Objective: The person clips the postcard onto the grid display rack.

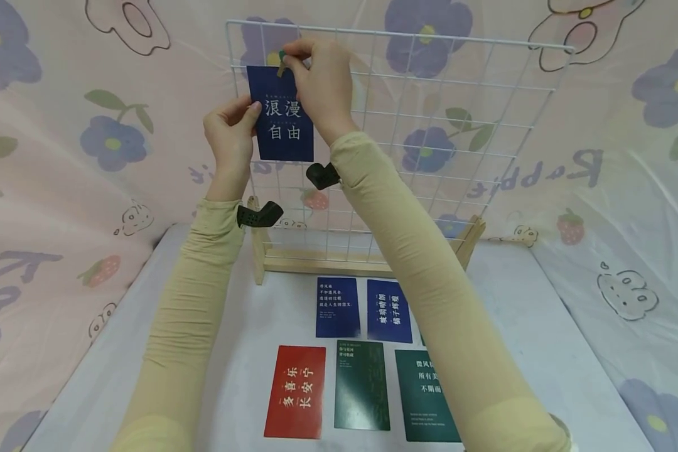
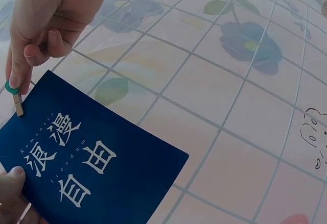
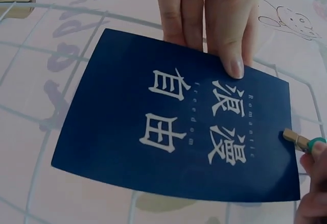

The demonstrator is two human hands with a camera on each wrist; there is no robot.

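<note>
Blue and upright, a card [image 1: 285, 149] is sitting at the grid [image 1: 409, 77]'s left side. The left hand [image 1: 230, 135] is pinching its left edge; the right hand [image 1: 324, 88] is gripping a clip [image 3: 295, 139] over its top edge. Other cards [image 1: 361, 389] are lying on the near table [image 1: 234, 383].

White-lettered navy card [image 1: 282, 116]; tan clip [image 2: 18, 104], its end apparently green; white grid [image 1: 457, 39]; purple-flowered pink cloth [image 1: 192, 119].

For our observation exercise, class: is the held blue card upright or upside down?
Upright: in the head view, the white characters on the blue card read right way up, and the clip sits at its top edge.
</note>
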